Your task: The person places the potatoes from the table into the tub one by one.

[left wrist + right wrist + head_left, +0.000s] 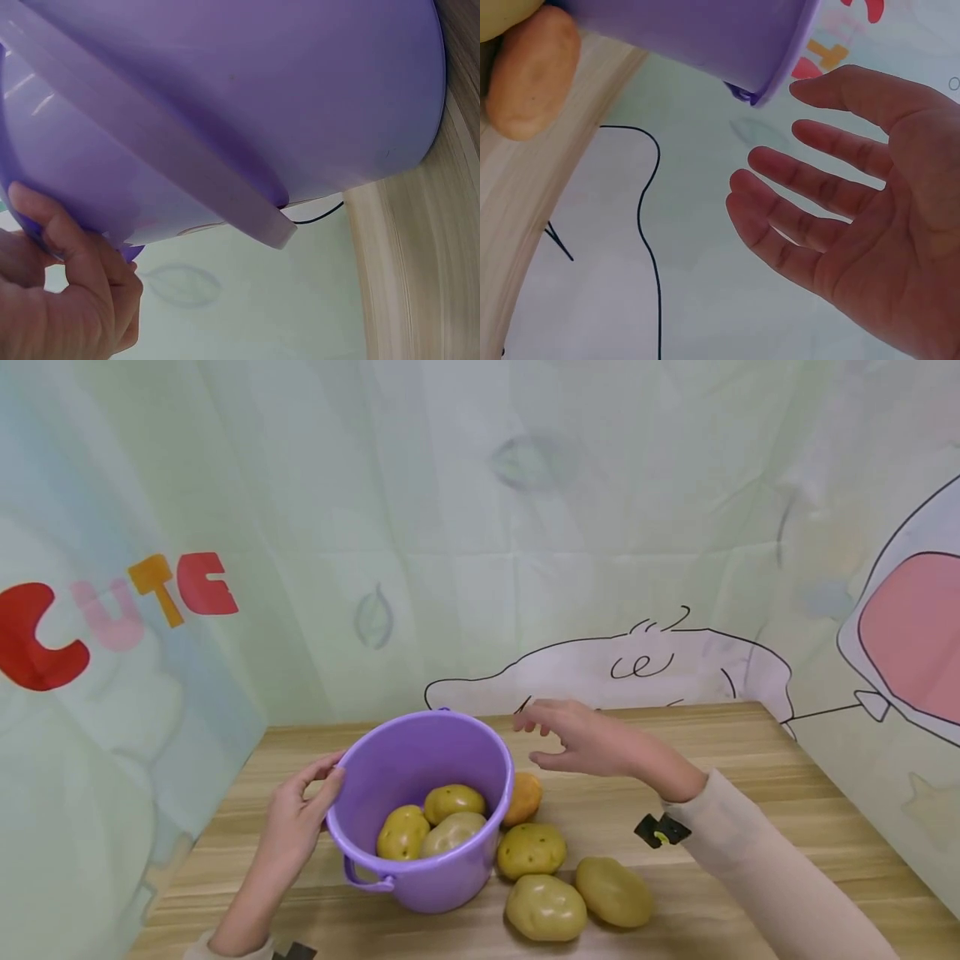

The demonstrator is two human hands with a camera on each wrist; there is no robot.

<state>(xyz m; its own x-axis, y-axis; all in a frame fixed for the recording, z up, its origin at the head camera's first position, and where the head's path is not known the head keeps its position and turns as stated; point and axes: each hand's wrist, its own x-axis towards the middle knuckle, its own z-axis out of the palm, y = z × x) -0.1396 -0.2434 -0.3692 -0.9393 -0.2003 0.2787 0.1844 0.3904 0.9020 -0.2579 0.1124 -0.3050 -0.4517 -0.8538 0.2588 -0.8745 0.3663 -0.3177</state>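
Observation:
A purple bucket stands on the wooden table with three potatoes visible inside, one of them a yellow potato. My left hand grips its rim at the left side, thumb on one face and fingers on the other, as the left wrist view also shows. On the opposite side my right hand hovers by the rim, fingers spread and relaxed, palm bare in the right wrist view. Beside the bucket's right wall lie a spotted potato, a pale potato, a longer potato and an orange-skinned tuber.
The wood-grain table ends at a printed cloth backdrop behind and on both sides. A handle hangs against the bucket's outer wall. Black clips sit on the right sleeve.

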